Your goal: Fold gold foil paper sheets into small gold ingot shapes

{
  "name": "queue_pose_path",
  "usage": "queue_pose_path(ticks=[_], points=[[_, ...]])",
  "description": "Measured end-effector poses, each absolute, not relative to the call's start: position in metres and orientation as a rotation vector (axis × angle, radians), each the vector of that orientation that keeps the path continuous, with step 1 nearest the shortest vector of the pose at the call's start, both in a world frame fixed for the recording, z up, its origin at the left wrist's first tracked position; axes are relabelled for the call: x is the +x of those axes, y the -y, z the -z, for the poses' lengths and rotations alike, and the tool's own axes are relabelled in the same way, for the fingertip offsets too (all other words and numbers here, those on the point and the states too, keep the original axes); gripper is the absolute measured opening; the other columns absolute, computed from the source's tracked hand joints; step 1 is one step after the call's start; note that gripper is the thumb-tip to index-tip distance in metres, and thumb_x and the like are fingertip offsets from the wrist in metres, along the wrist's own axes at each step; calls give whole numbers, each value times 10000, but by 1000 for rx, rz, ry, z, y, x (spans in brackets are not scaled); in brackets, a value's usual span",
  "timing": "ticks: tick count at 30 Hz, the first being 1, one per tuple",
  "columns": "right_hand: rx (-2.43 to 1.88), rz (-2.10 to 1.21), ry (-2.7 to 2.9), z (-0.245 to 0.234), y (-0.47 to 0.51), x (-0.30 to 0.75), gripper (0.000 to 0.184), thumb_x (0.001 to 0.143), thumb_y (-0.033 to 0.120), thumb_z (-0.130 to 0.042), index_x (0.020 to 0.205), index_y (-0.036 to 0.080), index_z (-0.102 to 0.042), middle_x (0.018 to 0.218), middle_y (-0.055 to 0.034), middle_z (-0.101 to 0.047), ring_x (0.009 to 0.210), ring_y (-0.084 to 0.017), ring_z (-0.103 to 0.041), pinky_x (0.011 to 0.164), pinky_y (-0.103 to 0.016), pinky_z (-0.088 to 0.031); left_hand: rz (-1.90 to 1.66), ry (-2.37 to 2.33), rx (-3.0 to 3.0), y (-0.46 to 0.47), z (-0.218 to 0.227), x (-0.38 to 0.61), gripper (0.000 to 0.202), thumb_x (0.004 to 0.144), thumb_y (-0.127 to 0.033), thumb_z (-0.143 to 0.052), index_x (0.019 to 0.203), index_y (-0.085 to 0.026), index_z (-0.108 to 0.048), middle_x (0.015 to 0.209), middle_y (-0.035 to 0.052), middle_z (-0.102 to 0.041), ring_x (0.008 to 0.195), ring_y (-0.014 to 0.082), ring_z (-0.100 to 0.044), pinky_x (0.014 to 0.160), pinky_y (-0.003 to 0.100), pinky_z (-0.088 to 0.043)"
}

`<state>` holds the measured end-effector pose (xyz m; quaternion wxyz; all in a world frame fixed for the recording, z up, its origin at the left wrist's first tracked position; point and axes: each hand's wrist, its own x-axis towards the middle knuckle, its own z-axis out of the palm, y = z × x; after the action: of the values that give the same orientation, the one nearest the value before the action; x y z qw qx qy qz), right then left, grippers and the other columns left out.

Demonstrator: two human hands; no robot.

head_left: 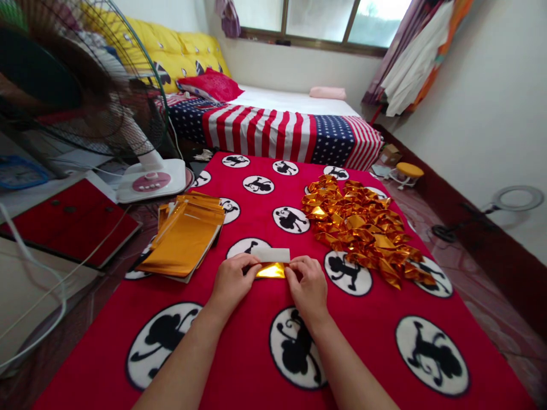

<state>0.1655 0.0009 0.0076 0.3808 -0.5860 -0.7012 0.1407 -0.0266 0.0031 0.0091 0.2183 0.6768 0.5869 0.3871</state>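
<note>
- Left hand [233,282] and right hand [309,285] pinch a folded gold-and-white rectangular foil strip [270,270] between them.
- Left of the grip: stacked gold foil sheets [183,239].
- Right: heaped folded gold foil pieces [361,222].

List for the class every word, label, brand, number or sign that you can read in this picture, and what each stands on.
None: no text can be read.
Fan base: any marks are too small to read.
Blue object: any marks are too blurred to read.
Gold sheets: no lettering visible.
Red cloth: pictures only, no lettering visible.
</note>
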Motion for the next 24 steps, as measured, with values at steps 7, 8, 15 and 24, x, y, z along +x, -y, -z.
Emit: queue_pose_path(ticks=[7, 8, 15, 24], points=[[-1524, -339, 1795, -8, -1, 165, 136, 826, 161, -586, 709, 227, -597, 849, -42, -643, 855, -224, -530, 768, -350, -412, -1128, -1612, 1855, -2, -6, -28, 78, 729, -145, -663, 673, -197, -677, 826, 33, -729, 790, 182, -675, 764, 293, -529], [-1532, -334, 1797, -7, -1, 165, 136, 818, 157, -594, 702, 227, -587, 845, -40, -639, 852, -223, -527, 764, -348, -410, -1134, -1613, 1854, -2, -7, -28, 81, 740, -148, -656, 681, -197, -682, 827, 34, -728, 792, 181, -675, 765, 292, -530], [-1545, -330, 1804, -8, -1, 165, 136, 808, 149, -602, 698, 221, -569, 843, -34, -632, 850, -214, -517, 765, -339, -404, -1167, -1612, 1863, -2, -5, -32, 76, 726, -122, -673, 701, -189, -697, 845, 42, -729, 798, 176, -678, 759, 281, -535], [-1552, -346, 1797, -10, 0, 165, 163, 885, 171, -531, 739, 205, -598, 859, -33, -630, 865, -197, -513, 796, -331, -398, -1182, -1613, 1846, -3, -3, -33, 70, 708, -120, -700, 687, -187, -703, 828, 36, -726, 784, 169, -675, 750, 276, -537]])
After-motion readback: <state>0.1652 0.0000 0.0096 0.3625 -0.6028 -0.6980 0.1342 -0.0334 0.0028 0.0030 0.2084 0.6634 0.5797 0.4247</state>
